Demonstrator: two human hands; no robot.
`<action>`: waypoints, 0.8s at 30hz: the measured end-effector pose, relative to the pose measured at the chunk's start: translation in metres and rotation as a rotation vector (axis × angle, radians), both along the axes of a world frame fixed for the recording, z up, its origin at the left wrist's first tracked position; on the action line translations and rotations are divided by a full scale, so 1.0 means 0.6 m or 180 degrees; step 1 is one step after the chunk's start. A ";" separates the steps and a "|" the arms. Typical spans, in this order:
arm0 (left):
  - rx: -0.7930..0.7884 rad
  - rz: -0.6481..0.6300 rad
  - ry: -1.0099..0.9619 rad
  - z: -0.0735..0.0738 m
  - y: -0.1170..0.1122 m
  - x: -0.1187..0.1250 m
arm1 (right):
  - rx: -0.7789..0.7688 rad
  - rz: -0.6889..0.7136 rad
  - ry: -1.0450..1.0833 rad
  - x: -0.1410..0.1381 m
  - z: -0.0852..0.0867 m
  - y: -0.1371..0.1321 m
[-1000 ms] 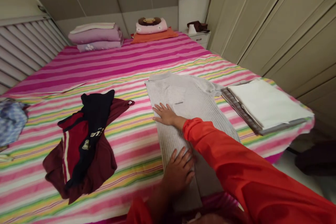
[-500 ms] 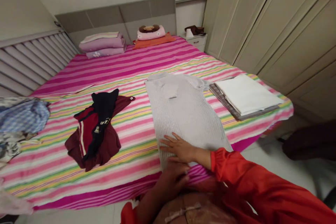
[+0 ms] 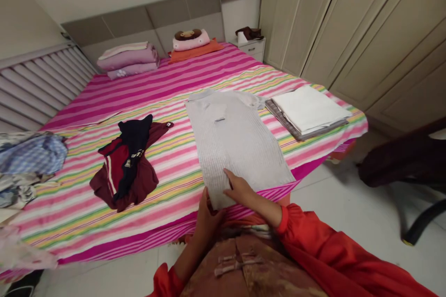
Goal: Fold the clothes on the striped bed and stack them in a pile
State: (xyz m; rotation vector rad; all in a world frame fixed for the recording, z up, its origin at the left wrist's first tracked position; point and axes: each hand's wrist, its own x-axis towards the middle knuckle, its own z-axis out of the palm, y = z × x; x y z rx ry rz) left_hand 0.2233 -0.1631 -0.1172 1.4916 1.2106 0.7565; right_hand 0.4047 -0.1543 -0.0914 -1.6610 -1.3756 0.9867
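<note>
1. shirt (image 3: 240, 144), one, pale grey, ribbed: laid out flat on the bed (image 3: 177, 162), collar end toward the headboard (image 3: 184, 11), hem at the bed's near edge; a small dark tag on its upper part.
2. right hand (image 3: 240, 191), one, red sleeve: on the shirt's lower part near the hem, partly open, forefinger stretched out and thumb apart from it; remaining fingers mostly hidden.
3. left hand (image 3: 208, 213), one: at the shirt's near left corner, fingers bent, thumb apart; whether it has hold of the hem, cannot tell.
4. dark clothes (image 3: 127, 167), navy, red and maroon: loosely heaped on the bed, left of the shirt and apart from it.
5. folded stack (image 3: 311, 109), white on top, grey beneath: right of the shirt, just beside its sleeve (image 3: 256, 100).
6. crumpled clothes (image 3: 33, 155), blue check among them: at the bed's far left.
7. folded quilts (image 3: 128, 58), lilac: before the headboard.
8. pillow (image 3: 190, 41), pink: on an orange cloth (image 3: 200, 52), right of the quilts.
</note>
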 end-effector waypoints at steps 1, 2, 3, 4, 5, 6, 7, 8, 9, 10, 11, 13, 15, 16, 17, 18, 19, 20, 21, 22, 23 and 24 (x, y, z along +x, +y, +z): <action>0.0070 0.0080 0.0088 -0.001 0.000 0.002 | -0.0028 0.0047 0.0152 0.000 0.003 0.008; 0.0184 0.0136 0.0182 -0.002 0.001 0.003 | -0.0017 0.0069 0.0266 0.001 0.006 0.016; 0.0316 0.0161 0.0271 -0.002 0.002 0.005 | 0.0022 0.0069 0.0335 0.002 0.008 0.023; 0.0424 0.0172 0.0348 -0.001 0.003 0.008 | 0.0071 0.0058 0.0375 0.003 0.010 0.030; 0.0477 0.0179 0.0398 0.001 0.004 0.012 | 0.0116 0.0050 0.0422 0.004 0.013 0.036; 0.0477 0.0184 0.0415 0.004 0.005 0.017 | 0.0155 0.0056 0.0470 0.004 0.015 0.040; 0.0449 0.0198 0.0413 0.009 0.008 0.022 | 0.0186 0.0076 0.0511 0.003 0.017 0.044; 0.0432 0.0225 0.0409 0.014 0.011 0.026 | 0.0213 0.0099 0.0540 0.002 0.020 0.046; 0.0445 0.0252 0.0418 0.019 0.015 0.029 | 0.0239 0.0125 0.0553 0.000 0.021 0.046; 0.0490 0.0270 0.0454 0.023 0.019 0.030 | 0.0265 0.0153 0.0551 -0.002 0.022 0.044; 0.0556 0.0280 0.0519 0.025 0.022 0.029 | 0.0296 0.0177 0.0530 -0.004 0.021 0.041; 0.0692 0.0279 0.0688 0.024 0.026 0.018 | 0.0375 0.0182 0.0422 -0.005 0.016 0.026; 0.0878 0.0201 0.0827 0.015 0.023 0.000 | 0.0458 0.0123 0.0273 -0.005 0.007 0.005; 0.0983 0.0118 0.0879 0.009 0.020 -0.010 | 0.0482 0.0091 0.0170 -0.005 0.003 -0.006; 0.1063 0.0004 0.0927 0.003 0.017 -0.019 | 0.0483 0.0088 0.0006 -0.006 -0.001 -0.017; 0.1101 -0.0138 0.0984 -0.002 0.013 -0.027 | 0.0471 0.0104 -0.0229 -0.008 -0.003 -0.027; 0.1095 -0.0296 0.1058 -0.005 0.010 -0.033 | 0.0464 0.0120 -0.0535 -0.010 -0.003 -0.034; 0.1075 -0.0432 0.1147 -0.007 0.008 -0.038 | 0.0480 0.0138 -0.0895 -0.013 -0.001 -0.039; 0.1081 -0.0538 0.1239 -0.007 0.007 -0.041 | 0.0526 0.0156 -0.1272 -0.016 0.002 -0.042; 0.1158 -0.0605 0.1317 -0.005 0.008 -0.043 | 0.0594 0.0189 -0.1605 -0.018 0.006 -0.043; 0.1324 -0.0623 0.1376 -0.003 0.011 -0.044 | 0.0670 0.0262 -0.1834 -0.019 0.010 -0.043; 0.1552 -0.0607 0.1423 -0.001 0.015 -0.045 | 0.0728 0.0393 -0.1974 -0.017 0.013 -0.042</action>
